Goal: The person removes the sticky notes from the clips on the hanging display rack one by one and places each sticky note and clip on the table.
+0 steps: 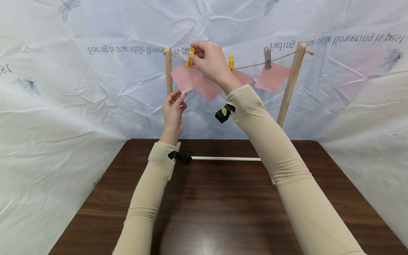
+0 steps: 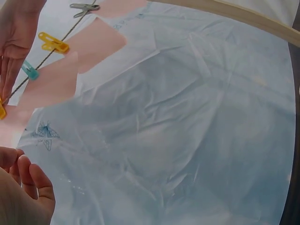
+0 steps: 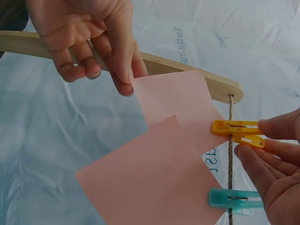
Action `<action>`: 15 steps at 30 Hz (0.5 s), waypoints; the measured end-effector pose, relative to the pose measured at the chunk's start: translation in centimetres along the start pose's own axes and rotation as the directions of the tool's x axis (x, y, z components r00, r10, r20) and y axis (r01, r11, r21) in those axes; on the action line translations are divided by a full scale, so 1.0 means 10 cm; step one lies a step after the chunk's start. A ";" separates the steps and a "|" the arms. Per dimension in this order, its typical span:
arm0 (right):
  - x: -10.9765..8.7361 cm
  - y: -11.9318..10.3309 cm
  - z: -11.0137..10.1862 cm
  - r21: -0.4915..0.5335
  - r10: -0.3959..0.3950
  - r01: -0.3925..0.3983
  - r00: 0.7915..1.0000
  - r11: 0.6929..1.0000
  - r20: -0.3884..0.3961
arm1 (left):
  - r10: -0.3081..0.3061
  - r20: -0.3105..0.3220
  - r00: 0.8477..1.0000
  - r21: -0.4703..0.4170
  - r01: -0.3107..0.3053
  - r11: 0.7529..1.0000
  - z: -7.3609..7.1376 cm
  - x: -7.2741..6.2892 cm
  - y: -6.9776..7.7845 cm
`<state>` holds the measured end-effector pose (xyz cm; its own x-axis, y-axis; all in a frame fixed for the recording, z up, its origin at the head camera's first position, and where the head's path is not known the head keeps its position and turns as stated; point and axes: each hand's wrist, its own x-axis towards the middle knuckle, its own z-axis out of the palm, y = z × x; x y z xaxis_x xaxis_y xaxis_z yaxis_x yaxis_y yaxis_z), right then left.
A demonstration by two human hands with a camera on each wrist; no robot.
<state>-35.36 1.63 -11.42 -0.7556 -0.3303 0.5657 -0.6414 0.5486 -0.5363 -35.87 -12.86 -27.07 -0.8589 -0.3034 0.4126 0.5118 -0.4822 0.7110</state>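
My right hand pinches the handle end of a yellow clothespin on the twine. That clothespin's jaws are over the top corner of a pink paper square, the leftmost one. Below, my left hand pinches the same square's lower corner between thumb and finger, clearest in the right wrist view. Beside it a second pink square hangs from a teal clothespin, which my right hand hides in the head view. Farther right hang two more squares, under a yellow clothespin and a grey clothespin.
The twine runs between a left wooden post and a right wooden post. A white rod joins their feet on the dark wooden table. Printed, wrinkled sheeting surrounds the table at the back and sides.
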 end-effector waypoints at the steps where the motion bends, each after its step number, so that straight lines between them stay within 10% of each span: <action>1: 0.00 0.00 0.00 -0.001 -0.001 0.001 1.000 1.000 0.001 | 0.005 0.001 1.000 0.005 -0.005 1.000 -0.01 0.00 0.01; 15: 0.00 0.00 0.02 0.009 -0.026 0.027 0.999 1.000 -0.041 | 0.018 0.021 1.000 0.051 -0.019 0.999 -0.04 -0.05 0.05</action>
<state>-35.41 1.49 -11.57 -0.7323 -0.3126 0.6051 -0.6625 0.5326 -0.5267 -35.15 -13.23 -27.18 -0.8496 -0.2949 0.4372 0.5268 -0.4337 0.7310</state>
